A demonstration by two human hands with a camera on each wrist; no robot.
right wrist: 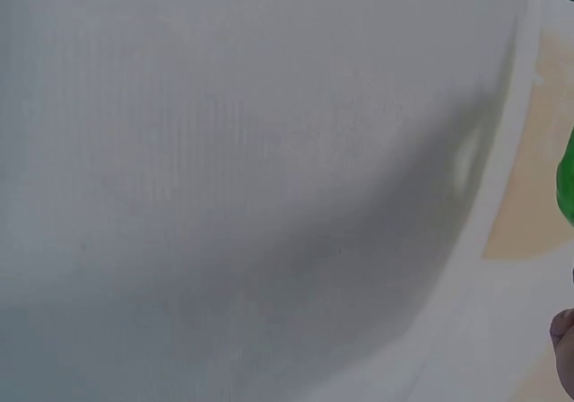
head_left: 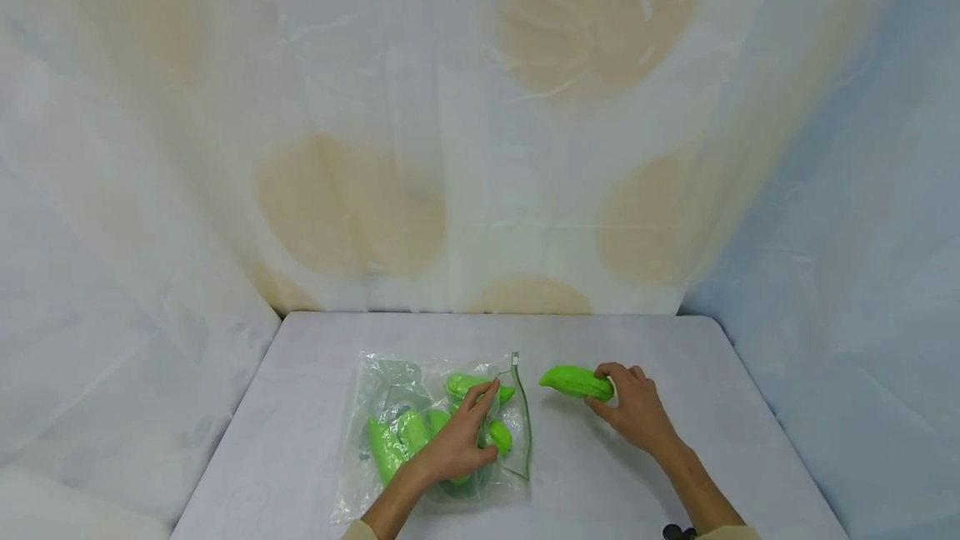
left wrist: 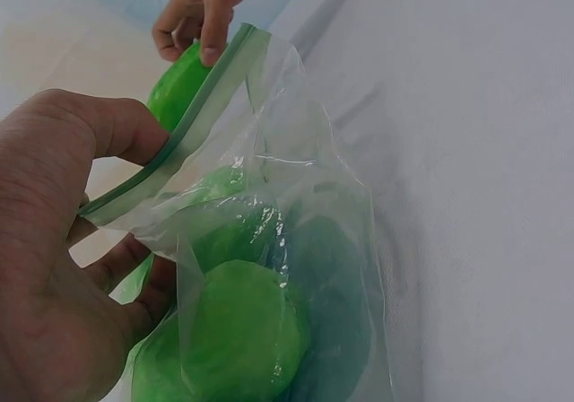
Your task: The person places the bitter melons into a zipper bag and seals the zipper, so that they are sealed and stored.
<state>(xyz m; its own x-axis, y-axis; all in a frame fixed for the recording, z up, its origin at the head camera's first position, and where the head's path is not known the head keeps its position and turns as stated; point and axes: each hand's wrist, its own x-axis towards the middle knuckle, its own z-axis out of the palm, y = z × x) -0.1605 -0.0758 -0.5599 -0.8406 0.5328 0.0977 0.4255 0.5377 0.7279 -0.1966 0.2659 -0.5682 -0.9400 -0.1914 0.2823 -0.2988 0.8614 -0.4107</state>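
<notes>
A clear zip-lock bag (head_left: 347, 473) with a green zip edge (left wrist: 193, 128) lies at the middle left of the table, several bright green fruit-like pieces (left wrist: 242, 330) inside. My left hand (head_left: 455, 440) grips the bag at its mouth, thumb and fingers about the zip edge. To the right of the mouth, my right hand (head_left: 633, 408) holds a bright green fruit (head_left: 573, 382), lengthwise ridged and pointed at its left end, between thumb and fingers. In the right wrist view only a sliver of this fruit (right wrist: 566, 187) and a fingertip show at the right edge.
The white-covered table (head_left: 712, 440) extends right of the bag. Pale sheeting with tan blotches (head_left: 352, 207) hangs behind it, with more sheeting on the left (head_left: 112, 315) and right (head_left: 847, 273). A small black object (head_left: 678, 532) sits by the right wrist.
</notes>
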